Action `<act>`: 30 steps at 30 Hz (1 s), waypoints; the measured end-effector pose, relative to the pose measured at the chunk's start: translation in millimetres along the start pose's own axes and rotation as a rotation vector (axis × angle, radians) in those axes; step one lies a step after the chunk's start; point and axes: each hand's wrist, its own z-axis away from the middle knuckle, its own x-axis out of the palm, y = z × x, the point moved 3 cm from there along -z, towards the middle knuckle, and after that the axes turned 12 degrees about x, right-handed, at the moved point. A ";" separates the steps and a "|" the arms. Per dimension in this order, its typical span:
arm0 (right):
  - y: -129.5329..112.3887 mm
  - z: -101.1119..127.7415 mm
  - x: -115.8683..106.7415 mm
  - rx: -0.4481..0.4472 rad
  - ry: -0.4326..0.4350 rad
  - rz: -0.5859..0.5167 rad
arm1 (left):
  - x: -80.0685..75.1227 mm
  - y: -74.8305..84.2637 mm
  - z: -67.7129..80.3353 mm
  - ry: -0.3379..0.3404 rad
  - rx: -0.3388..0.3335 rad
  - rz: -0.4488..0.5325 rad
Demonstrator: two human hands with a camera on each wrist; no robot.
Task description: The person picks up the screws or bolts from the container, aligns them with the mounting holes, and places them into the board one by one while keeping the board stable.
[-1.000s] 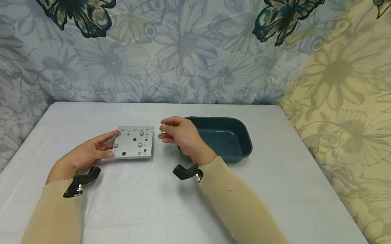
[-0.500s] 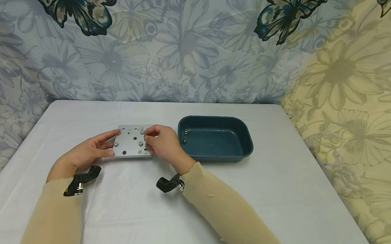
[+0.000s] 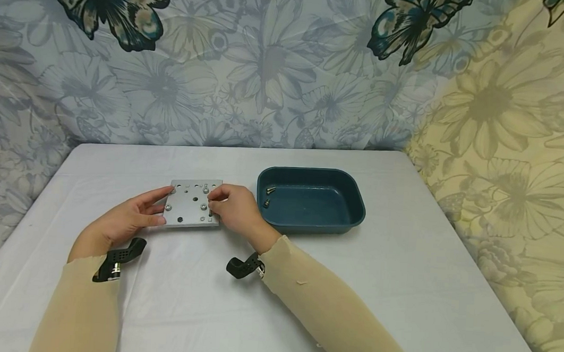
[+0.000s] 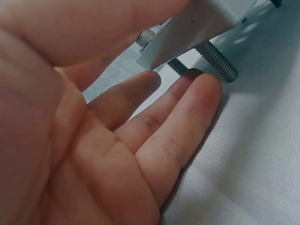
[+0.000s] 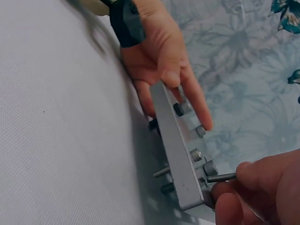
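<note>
Right now we hold the grey metal plate (image 3: 193, 204) at the centre left of the head view, raised a little off the desk (image 3: 400, 288) on the threaded bolt ends (image 4: 216, 60) that poke out beneath it. Our left hand (image 3: 126, 218) clasps the plate's left edge, thumb on top and fingers under. Our right hand (image 3: 234, 208) pinches a small bolt (image 5: 221, 177) at the plate's right edge, close to a hole.

We judge the main risk to be a slip: if the pinch loosens or the bolt meets the hole at a slant, it may drop and roll across the desk, or jam crooked. Pressing hard on that edge could also tip the plate on its bolt ends.

Spare bolts (image 3: 268, 195) lie in the teal tray (image 3: 352, 201) to the right. We can read no brand, label or writing anywhere.
</note>
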 end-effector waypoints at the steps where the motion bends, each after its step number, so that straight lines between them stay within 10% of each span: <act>1: 0.4 0.0 0.3 -0.007 -0.001 0.006 | 0.1 -0.2 -0.1 -0.001 0.000 -0.001; 18: 1.4 0.8 -0.3 -0.073 -0.025 0.138 | -0.3 0.5 -0.2 0.003 -0.004 -0.008; 30: -1.5 6.2 -10.3 -0.068 -0.071 0.038 | -0.5 0.3 -0.1 0.004 -0.007 -0.019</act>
